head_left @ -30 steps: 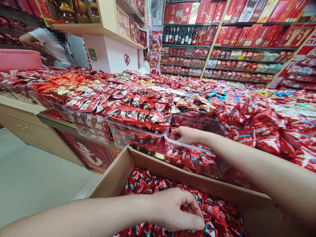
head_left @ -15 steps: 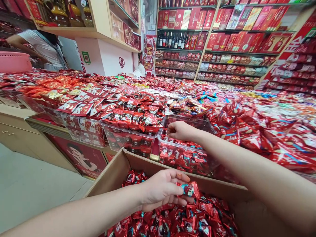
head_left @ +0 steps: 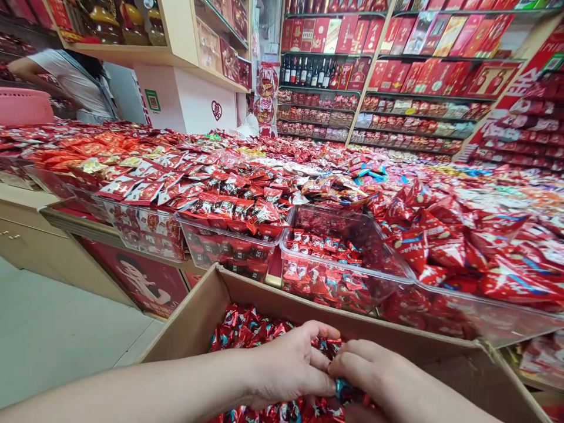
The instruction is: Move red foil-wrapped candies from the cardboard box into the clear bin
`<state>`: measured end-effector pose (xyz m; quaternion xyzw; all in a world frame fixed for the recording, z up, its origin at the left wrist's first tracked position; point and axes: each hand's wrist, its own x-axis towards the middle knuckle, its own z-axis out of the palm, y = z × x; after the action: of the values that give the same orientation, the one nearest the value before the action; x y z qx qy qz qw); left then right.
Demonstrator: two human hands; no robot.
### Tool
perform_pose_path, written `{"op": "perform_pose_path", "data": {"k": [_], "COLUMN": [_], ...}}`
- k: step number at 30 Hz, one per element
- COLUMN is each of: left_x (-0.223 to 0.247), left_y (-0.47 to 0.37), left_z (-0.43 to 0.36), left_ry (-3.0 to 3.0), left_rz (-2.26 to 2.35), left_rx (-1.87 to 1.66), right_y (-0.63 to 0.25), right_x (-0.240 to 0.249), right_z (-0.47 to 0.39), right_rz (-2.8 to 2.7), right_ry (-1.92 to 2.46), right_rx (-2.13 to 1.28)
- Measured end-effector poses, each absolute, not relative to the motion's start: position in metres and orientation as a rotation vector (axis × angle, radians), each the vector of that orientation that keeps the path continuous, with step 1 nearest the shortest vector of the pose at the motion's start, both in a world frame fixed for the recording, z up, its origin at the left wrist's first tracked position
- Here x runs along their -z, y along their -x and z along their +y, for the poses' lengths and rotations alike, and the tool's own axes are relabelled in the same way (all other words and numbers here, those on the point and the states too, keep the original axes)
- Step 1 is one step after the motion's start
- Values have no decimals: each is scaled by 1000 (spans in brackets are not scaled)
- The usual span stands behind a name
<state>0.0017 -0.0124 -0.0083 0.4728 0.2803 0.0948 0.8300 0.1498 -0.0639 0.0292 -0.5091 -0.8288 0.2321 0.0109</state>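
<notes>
My left hand [head_left: 295, 364] is over the open cardboard box [head_left: 238, 288], thumb and fingers curled round a red and teal wrapped candy [head_left: 344, 389]. My right hand [head_left: 379, 376] meets it from the right, its bent fingers closed on the same candy at the left fingertips. Part of the candy and several fingertips are hidden. Below both hands, loose candies [head_left: 247, 329] in similar shiny wrappers fill the box. Just beyond the box stands a clear plastic bin [head_left: 348, 267], partly filled with red-wrapped candies [head_left: 326, 247] that lie well below its rim at the back.
More clear bins [head_left: 229, 235] heaped with wrapped sweets run along the counter on both sides. Large red triangular packets [head_left: 458, 241] pile up at right. Shelves [head_left: 326, 88] of bottles and boxes stand behind. A person [head_left: 74, 82] bends at far left near a pink basket [head_left: 24, 107].
My right hand has come back from the clear bin down to my left hand over the box. The left hand stays about where it was, with the candy at its fingertips.
</notes>
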Motion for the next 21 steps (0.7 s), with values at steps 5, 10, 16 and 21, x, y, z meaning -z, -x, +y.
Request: {"op": "perform_pose_path", "data": {"k": [5, 10, 16, 21], "left_x": [3, -11, -5, -1], "left_y": [-4, 2, 2, 0], "left_z": [-12, -3, -3, -9], "left_ry": [-965, -964, -1117, -1164], "left_rz": [632, 558, 672, 671], "left_rx": [-157, -285, -167, -79], "right_y": [-151, -164, -179, -167], "right_x": [-31, -84, -112, -89], "right_z": [-64, -43, 56, 105], "right_rz": [-2550, -2335, -2190, -2301], "right_ry": [1682, 1552, 1954, 2321], "right_rx": [-723, -367, -62, -229]}}
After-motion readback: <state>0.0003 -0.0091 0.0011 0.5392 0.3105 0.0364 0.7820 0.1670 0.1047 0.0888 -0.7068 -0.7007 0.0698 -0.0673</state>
